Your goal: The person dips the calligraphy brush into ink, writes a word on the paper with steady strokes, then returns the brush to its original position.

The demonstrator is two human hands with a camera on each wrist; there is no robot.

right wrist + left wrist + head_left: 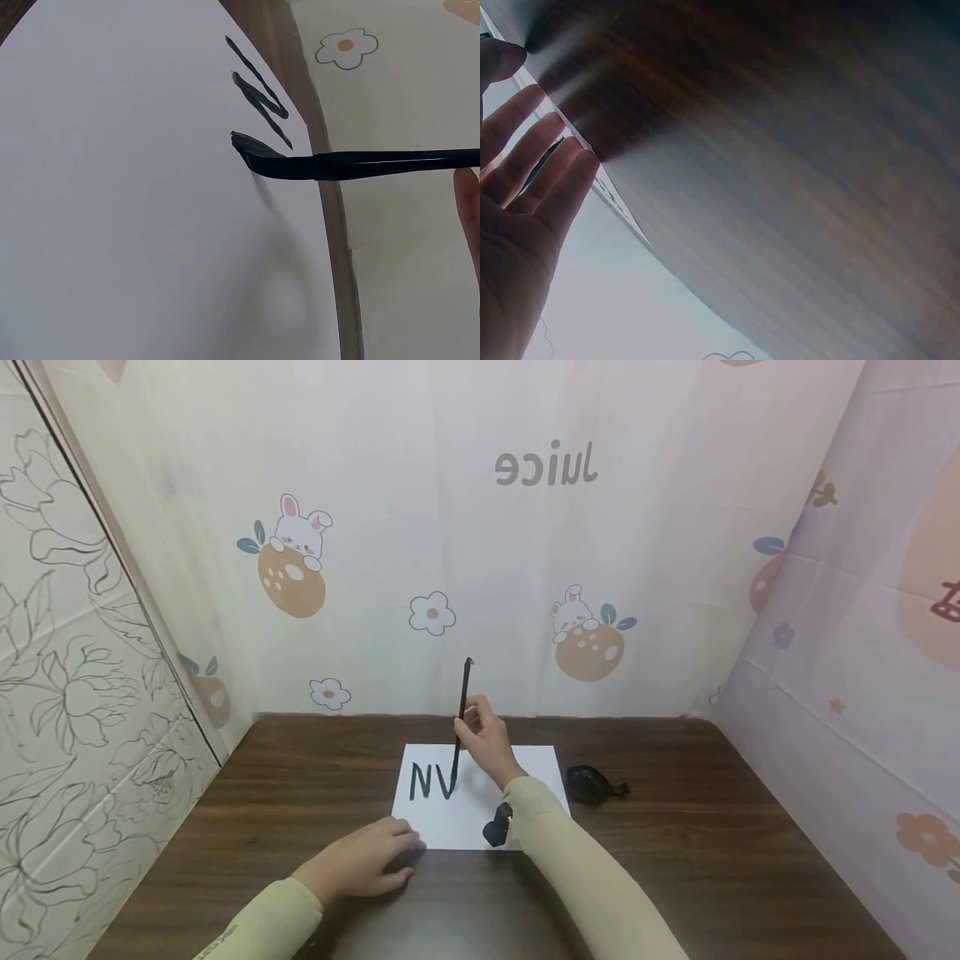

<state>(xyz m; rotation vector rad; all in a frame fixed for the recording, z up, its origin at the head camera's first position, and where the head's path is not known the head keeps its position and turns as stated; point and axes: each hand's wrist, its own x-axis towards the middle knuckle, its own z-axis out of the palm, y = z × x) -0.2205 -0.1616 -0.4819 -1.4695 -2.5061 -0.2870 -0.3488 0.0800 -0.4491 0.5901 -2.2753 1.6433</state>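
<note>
My right hand (489, 745) pinches a slim black writing brush (463, 692) by its handle, held nearly upright. In the right wrist view the dark bristles (259, 159) bend against the white sheet of paper (150, 195), at the end of a stroke. Dark ink letters on the sheet read N (420, 782), then V with the brush tip at its base. My left hand (363, 860) rests by the sheet's lower left corner, its fingertips on the paper's edge. Its fingers (570, 195) look loosely extended and hold nothing.
A small black dish with a short handle (591, 784) lies on the brown wooden table (675, 860), right of the paper. Behind the table hangs a pale printed curtain (450, 543). A black wrist camera (497, 828) sits at the right sleeve's cuff.
</note>
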